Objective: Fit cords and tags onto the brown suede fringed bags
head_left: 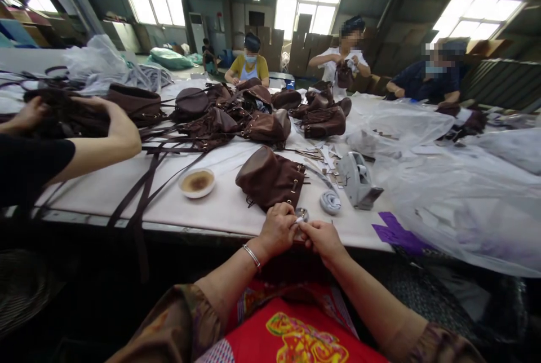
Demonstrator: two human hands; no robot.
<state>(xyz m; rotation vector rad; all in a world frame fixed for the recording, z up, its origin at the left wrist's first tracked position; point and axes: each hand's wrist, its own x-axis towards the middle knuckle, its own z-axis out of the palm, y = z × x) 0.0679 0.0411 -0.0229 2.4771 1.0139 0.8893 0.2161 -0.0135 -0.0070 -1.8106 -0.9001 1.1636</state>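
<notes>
At the table's near edge, my left hand [276, 230] and my right hand [324, 240] meet with fingertips pinched together. Between them shows a small white piece [299, 220], too small to name, with both hands closed on it. Just behind the fingers lies a small round shiny metal thing [301, 213]. A brown leather drawstring bag [270, 177] lies on its side right beyond my left hand, its eyeleted opening facing right. To the right of the bag is a coil of pale grey strap or tape [330, 202]. My fingers partly hide what they hold.
A grey tape dispenser [357, 180] stands to the right, near purple tape [397, 232] and clear plastic sheeting [456, 194]. A shallow white bowl [196, 183] sits left. Several brown bags [266, 126] are piled behind. A co-worker's arm [105, 137] reaches in from the left; others work across the table.
</notes>
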